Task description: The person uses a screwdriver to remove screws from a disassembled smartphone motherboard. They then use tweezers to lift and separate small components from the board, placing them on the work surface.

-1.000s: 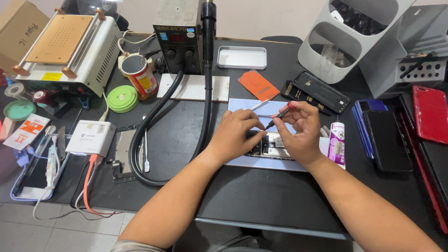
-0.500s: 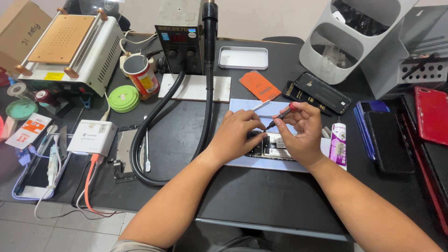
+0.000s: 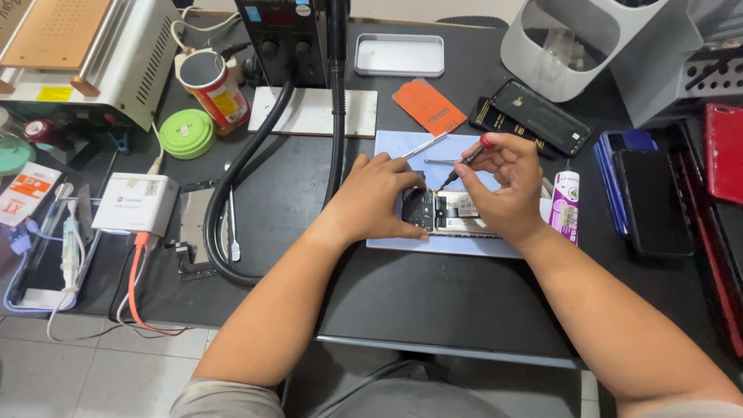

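Pinched in your right hand [image 3: 501, 182], the small screwdriver [image 3: 464, 161] with the red cap points down-left, tip on the opened phone [image 3: 453, 213]. Your left hand [image 3: 379, 197] clamps the phone's left end, fingers curled over the edge. Phone lies on the pale blue mat [image 3: 402, 147], centre of the dark table [image 3: 433, 286]. Tweezers [image 3: 424, 145] lie loose on the mat just behind your hands; glue tube [image 3: 566, 207] stands just beside your right wrist. Risks, as a judgement: tip slips off the screw and scratches the board if the left hand's hold loosens; freed screw may roll off the mat; wrist could knock the tube over.
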